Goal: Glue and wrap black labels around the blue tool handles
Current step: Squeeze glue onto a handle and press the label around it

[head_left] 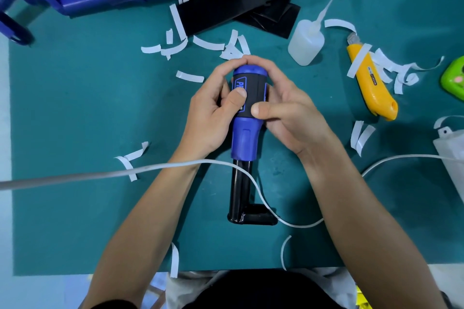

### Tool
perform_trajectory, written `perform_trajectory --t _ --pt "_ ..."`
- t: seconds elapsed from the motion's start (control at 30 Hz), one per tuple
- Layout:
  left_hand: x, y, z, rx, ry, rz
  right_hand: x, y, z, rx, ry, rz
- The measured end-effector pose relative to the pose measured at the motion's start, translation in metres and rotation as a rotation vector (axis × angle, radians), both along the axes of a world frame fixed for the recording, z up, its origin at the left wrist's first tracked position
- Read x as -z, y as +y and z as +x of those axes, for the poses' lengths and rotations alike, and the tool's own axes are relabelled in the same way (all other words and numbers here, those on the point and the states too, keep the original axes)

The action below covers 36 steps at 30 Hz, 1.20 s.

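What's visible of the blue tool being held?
Blue tool: glossy blue plastic handle, domed far end, black label with blue lettering wrapped round it, black L-shaped shaft nearest, resting on the green mat. Left-hand grip and right-hand grip curl round the label, thumbs pressing it. A white cable crosses the shaft.

Glossy blue plastic handle (pixel 244 142), matt black label (pixel 253 88), glossy black shaft (pixel 242 190)

tool handle (pixel 244 138): blue, domed end pointing away, black L-shaped shaft nearest.
black label (pixel 254 88): wrapped round its upper part, blue lettering.
spare labels (pixel 226 7): black, piled beyond.
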<state>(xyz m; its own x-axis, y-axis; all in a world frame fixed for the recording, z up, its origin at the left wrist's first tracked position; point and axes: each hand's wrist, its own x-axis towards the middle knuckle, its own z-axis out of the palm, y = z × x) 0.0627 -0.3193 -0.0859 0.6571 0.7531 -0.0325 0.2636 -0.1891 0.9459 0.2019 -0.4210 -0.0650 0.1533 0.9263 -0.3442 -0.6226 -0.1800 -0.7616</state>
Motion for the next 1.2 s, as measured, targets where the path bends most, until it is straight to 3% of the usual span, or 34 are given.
perform_trajectory --t 0.2,0.7,1.2 --pt "-0.001 0.003 0.002 0.013 0.007 0.005 -0.001 0.005 -0.007 0.175 0.055 -0.021" --pt "-0.003 0.002 0.003 0.031 0.015 -0.020 -0.001 0.011 -0.019 0.413 -0.057 -0.080" --pt "-0.005 0.001 -0.001 0.026 0.040 0.028 0.003 -0.001 -0.013 0.050 -0.200 -0.012"
